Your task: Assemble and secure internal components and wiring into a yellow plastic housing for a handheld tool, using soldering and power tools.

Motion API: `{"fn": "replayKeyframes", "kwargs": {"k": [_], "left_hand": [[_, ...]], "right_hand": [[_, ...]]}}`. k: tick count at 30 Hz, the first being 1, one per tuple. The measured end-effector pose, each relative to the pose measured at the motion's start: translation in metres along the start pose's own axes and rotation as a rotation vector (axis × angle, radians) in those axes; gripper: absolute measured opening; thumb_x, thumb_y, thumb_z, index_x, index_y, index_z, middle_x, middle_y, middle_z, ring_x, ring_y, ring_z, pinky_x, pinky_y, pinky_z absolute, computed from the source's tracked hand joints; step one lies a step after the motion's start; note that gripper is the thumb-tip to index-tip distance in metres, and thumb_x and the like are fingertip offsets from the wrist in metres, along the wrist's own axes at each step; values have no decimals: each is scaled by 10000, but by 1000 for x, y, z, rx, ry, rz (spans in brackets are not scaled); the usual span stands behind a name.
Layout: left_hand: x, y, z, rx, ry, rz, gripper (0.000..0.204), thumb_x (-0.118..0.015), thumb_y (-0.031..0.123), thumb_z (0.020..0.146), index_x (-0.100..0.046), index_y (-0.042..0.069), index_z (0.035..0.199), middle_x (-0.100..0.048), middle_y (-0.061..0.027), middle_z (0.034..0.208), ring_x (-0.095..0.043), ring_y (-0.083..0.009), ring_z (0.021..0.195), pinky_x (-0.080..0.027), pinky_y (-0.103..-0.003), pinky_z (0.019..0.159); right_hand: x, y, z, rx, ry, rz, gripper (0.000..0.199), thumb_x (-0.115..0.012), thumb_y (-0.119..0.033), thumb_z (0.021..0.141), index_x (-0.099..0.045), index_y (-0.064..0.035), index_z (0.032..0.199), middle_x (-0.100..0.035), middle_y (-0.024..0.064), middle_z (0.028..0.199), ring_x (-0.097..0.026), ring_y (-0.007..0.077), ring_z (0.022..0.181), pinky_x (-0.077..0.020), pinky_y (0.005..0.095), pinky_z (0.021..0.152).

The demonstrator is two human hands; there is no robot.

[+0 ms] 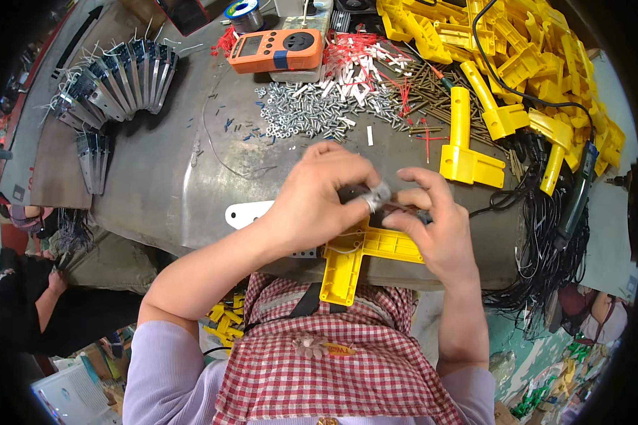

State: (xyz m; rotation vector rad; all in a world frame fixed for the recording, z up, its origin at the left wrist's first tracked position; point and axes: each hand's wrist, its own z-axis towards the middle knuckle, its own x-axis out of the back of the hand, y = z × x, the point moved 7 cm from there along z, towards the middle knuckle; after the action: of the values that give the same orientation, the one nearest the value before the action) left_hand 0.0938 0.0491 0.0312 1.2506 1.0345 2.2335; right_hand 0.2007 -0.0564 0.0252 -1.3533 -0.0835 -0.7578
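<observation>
Over the near edge of the worktable, my left hand pinches a small silvery part, smeared by motion. My right hand faces it from the right, thumb and fingers curled together around something too small and blurred to name. Below both hands lies an open yellow plastic housing half, its hollow side up and one arm jutting over the table's edge. A pale wire runs across it. Under my left wrist, a white plate with holes is partly hidden.
Loose screws and nuts lie beyond my hands, near an orange meter. Yellow housings heap up at the far right, above black cables. Metal strips with wired boards stand at left. Another person's hand shows at far left.
</observation>
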Motion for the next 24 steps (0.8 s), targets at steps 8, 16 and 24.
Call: {"fn": "replayKeyframes", "kwargs": {"k": [8,16,24], "left_hand": [[-20,-26,37,-40,-243,259,259,-676,45,714,-638,34,970,-644,-101,949,-600,-283,914,-491,-368,803],[-30,-45,56,-357,-253,647,206,-646,65,667,-577,46,861,-563,-63,959,-543,-253,945,-440,-352,850],[-30,-40,50,-333,-286,684,272,-654,58,656,-566,50,914,-573,-75,963,-558,-255,954,-462,-361,843]], "right_hand": [[5,50,-8,-395,-109,327,227,-532,-91,925,-561,-11,1135,-582,18,666,-478,38,552,-389,200,509],[-2,61,-8,-455,13,580,138,-518,-113,945,-571,0,1004,-603,21,704,-524,36,605,-413,182,542],[2,58,-8,-432,26,442,99,-638,-56,854,-633,-1,937,-574,-23,669,-451,3,591,-346,168,528]]}}
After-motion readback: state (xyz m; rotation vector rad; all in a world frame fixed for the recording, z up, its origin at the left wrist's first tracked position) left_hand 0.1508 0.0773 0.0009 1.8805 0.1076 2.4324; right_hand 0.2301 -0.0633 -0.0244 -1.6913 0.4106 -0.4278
